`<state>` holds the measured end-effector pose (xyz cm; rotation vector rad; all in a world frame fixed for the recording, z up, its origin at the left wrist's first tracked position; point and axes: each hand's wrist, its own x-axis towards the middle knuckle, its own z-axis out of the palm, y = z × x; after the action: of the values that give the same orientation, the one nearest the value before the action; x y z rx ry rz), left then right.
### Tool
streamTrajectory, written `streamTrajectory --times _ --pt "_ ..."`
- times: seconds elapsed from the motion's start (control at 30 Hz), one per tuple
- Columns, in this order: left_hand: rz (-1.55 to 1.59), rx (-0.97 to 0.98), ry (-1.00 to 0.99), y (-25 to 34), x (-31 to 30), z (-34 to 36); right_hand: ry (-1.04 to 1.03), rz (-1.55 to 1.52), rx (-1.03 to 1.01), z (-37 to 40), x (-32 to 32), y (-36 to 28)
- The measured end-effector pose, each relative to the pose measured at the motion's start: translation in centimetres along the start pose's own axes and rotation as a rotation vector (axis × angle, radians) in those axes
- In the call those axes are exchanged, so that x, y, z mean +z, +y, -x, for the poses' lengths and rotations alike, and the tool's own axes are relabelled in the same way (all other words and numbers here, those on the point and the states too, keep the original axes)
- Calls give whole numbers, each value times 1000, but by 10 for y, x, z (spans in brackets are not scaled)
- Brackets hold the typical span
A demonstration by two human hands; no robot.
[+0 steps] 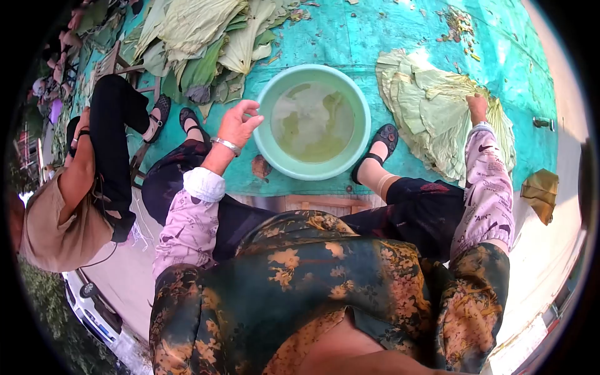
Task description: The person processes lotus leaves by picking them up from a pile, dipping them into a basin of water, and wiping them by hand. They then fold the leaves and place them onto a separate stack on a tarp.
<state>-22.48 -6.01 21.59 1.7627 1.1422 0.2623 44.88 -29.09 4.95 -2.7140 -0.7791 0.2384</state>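
My left hand (237, 127), with a silver bracelet at the wrist, is raised by the left rim of a pale green basin (265, 134). Its fingers are apart and slightly curled, with nothing between them. Cloudy greenish water (314, 122) fills the bottom of the basin. To the right, my right hand (477, 109) is closed on the gathered end of large, pale green dried leaves (431, 112). Those leaves lie fanned out and layered on the turquoise sheet (337, 31).
A heap of big leaves (200, 37) lies at the upper left. Another person (69, 212) sits at the left edge. Leaf scraps (459, 28) dot the sheet at the upper right. A brown folded piece (539, 195) is at the right, and a white vehicle (94, 312) at lower left.
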Motion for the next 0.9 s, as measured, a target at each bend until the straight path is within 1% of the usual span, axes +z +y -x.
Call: streamTrajectory --times 0.03,0.07,0.1,0.13,0.2,0.23,0.27,0.3,0.33,0.4,0.47,0.5,0.53,0.6,0.67,0.7,0.73,0.77,0.8,0.83,0.87,0.9 --pt "-21 37 12 -1 4 -2 45 124 -105 1 2 -9" --pt "-38 23 -7 1 6 -2 -237 185 -6 5 -15 -37" --pt "-44 13 -30 7 8 -1 -68 114 -125 16 -10 -48" --pt "-63 22 -33 8 10 0 -51 43 -203 18 -5 -55" --pt "-100 52 -41 6 16 -2 -215 107 -185 14 -2 -78" --pt "-108 87 -47 -11 9 5 -234 77 -227 32 -1 -97" --pt "-124 97 -54 -9 11 3 -280 42 -272 32 2 -110" --pt "-140 111 -60 -8 13 2 -268 64 -303 40 1 -129" --pt "-132 131 -51 -6 12 3 -292 -30 -354 40 6 -139" --pt "-108 171 -37 -3 12 3 -331 -44 -478 42 16 -165" --pt "-62 198 -32 -7 5 6 -419 -36 -511 68 8 -210" --pt "-40 199 -27 1 -1 8 -468 -102 -504 82 5 -231" --pt "-20 202 -25 7 -6 9 -515 -170 -494 94 4 -249" --pt "29 241 8 12 -14 5 -586 -182 -556 103 14 -273" --pt "53 261 35 21 -29 1 -693 -186 -490 122 15 -305" --pt "48 264 44 31 -30 -6 -698 -149 -536 122 17 -311" --pt "115 314 78 31 -43 -14 -716 -105 -577 129 21 -328" --pt "207 285 94 42 -58 -16 -780 -181 -458 145 15 -351" --pt "304 315 142 44 -71 -25 -840 -260 -336 162 12 -372" --pt "384 290 159 57 -88 -22 -878 -386 -305 172 20 -384" --pt "443 285 221 62 -101 -23 -914 -512 -275 180 30 -396" --pt "455 275 282 63 -113 -23 -936 -612 -187 192 39 -408"
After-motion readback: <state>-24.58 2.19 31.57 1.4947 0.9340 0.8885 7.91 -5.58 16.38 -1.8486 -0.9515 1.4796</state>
